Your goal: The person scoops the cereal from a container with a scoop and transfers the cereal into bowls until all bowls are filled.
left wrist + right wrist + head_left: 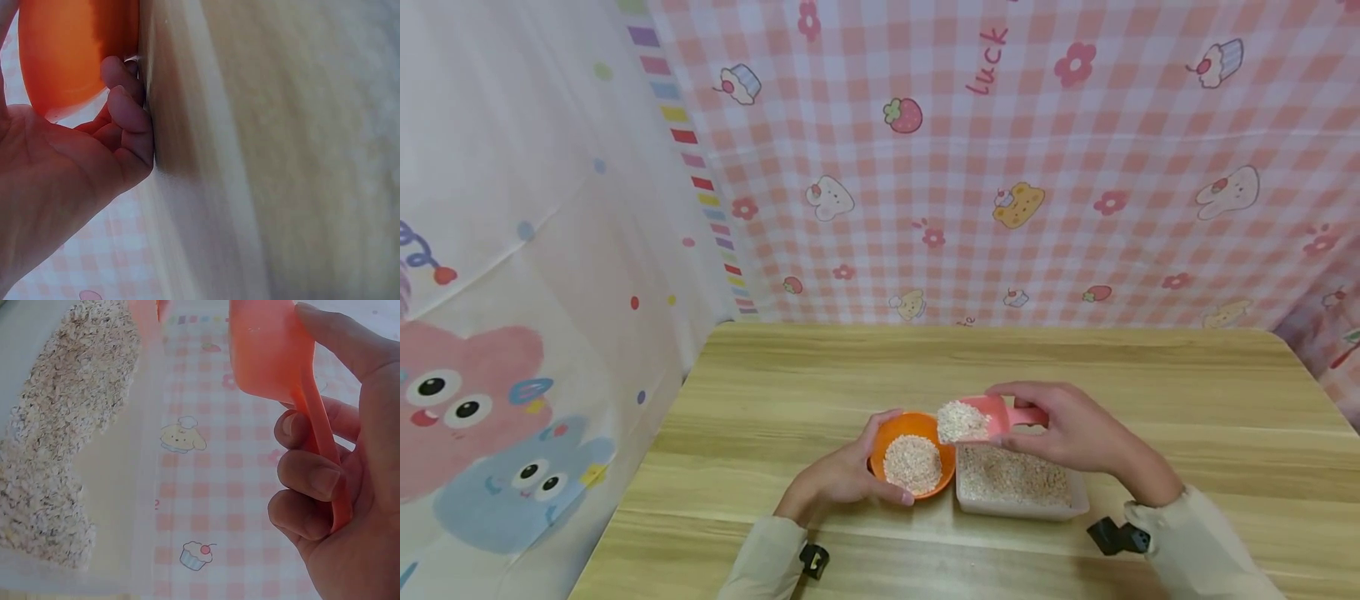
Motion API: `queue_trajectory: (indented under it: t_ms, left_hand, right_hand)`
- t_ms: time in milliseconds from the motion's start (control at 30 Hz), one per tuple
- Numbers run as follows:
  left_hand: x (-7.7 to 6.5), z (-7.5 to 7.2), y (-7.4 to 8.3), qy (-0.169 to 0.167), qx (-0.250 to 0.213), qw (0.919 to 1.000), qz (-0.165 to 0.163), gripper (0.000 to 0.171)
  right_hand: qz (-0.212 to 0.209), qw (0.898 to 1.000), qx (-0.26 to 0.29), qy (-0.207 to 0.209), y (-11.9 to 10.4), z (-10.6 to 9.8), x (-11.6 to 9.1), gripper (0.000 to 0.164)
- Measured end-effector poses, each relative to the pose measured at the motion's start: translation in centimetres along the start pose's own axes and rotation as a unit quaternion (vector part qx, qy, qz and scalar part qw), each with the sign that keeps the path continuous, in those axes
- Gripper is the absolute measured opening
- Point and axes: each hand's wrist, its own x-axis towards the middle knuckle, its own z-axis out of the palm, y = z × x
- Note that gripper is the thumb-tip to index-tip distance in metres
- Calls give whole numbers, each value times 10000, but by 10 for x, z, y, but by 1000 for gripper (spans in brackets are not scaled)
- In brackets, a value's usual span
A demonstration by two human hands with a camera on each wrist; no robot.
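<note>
My left hand (848, 472) holds an orange bowl (917, 422) on the table, thumb at its near side and fingers round its left side. Oat flakes (913, 464) lie in the bowl. In the left wrist view, curled fingers touch the orange wall (69, 50) close to the tabletop. My right hand (1078, 429) grips the handle of a pink scoop (997, 412) heaped with flakes (961, 422). The scoop is above the gap between the bowl and a translucent box (1022, 508) of oat flakes. Fingers wrap the scoop handle (322, 431) in the right wrist view.
The box stands directly right of the bowl on a wood-grain table (820, 358). Behind the table hangs a pink checked curtain (865, 250); a white printed cloth (550, 275) hangs at the left. Dark wrist cameras sit on both sleeves.
</note>
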Motion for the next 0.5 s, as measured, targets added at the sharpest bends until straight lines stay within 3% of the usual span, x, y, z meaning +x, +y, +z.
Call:
queue_trajectory:
  t_ms: [500]
  left_hand:
    - [-1,0,0,14,17,10000,-3,108]
  right_hand:
    - [-400,9973,-609,1,-8,2,15,46]
